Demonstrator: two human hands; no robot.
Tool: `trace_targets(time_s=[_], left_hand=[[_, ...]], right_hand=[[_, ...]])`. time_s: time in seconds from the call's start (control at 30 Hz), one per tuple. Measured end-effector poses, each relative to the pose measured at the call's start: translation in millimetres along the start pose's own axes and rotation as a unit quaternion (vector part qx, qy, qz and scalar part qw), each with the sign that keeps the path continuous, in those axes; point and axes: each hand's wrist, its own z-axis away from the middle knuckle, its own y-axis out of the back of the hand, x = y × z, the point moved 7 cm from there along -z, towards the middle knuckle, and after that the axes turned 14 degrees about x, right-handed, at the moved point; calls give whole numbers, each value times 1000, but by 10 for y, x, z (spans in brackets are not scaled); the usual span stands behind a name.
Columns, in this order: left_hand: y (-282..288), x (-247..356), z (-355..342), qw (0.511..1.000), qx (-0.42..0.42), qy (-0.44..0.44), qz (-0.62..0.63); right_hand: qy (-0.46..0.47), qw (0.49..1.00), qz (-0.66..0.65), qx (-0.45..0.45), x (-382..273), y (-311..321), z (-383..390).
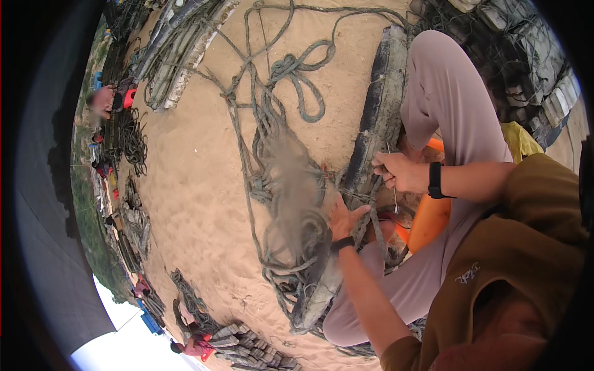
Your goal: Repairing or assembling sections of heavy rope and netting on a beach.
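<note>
My right hand (399,171) is closed on a thin, pale needle-like rod (396,201), which sticks out on both sides of the fist. My left hand (344,217) lies with fingers stretched and thumb apart by a rope wrapped around a long, dark, weathered float beam (365,136). The beam runs beside my legs, and both hands are close to its middle. A grey-green rope (374,226) passes over it just beyond my left thumb. More tangled rope (266,117) spreads across the sand, partly hidden by a blurred smear.
An orange float (430,221) sits between my bent legs. Piled netting and blocks (526,62) stand at the upper right, near a yellow bag (521,139). Another roped bundle of beams (185,52) lies at the upper left. People sit farther off, one by stacked blocks (250,346).
</note>
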Motion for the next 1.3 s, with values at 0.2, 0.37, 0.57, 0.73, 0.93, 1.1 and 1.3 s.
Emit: trace_targets(time_s=[0.2, 0.37, 0.57, 0.73, 0.93, 1.1, 1.3], left_hand=[[-30, 64, 180, 997, 49, 17, -64], [273, -36, 86, 993, 32, 18, 115], [1012, 202, 105, 968, -52, -30, 242], [1479, 433, 130, 972, -76, -36, 220], [1467, 536, 96, 963, -106, -55, 241], [1323, 285, -28, 968, -42, -48, 241], [982, -57, -126, 983, 50, -47, 169]], right_hand=[[6, 993, 105, 56, 595, 336, -706], [-7, 989, 120, 87, 951, 508, -1352], [-4, 999, -18, 49, 763, 135, -1516], [-56, 982, -144, -106, 547, -489, -753], [-198, 953, 30, -225, 1147, -479, -704], [-94, 964, 232, -93, 1083, 88, -77], [156, 928, 191, -279, 14, -84, 984]])
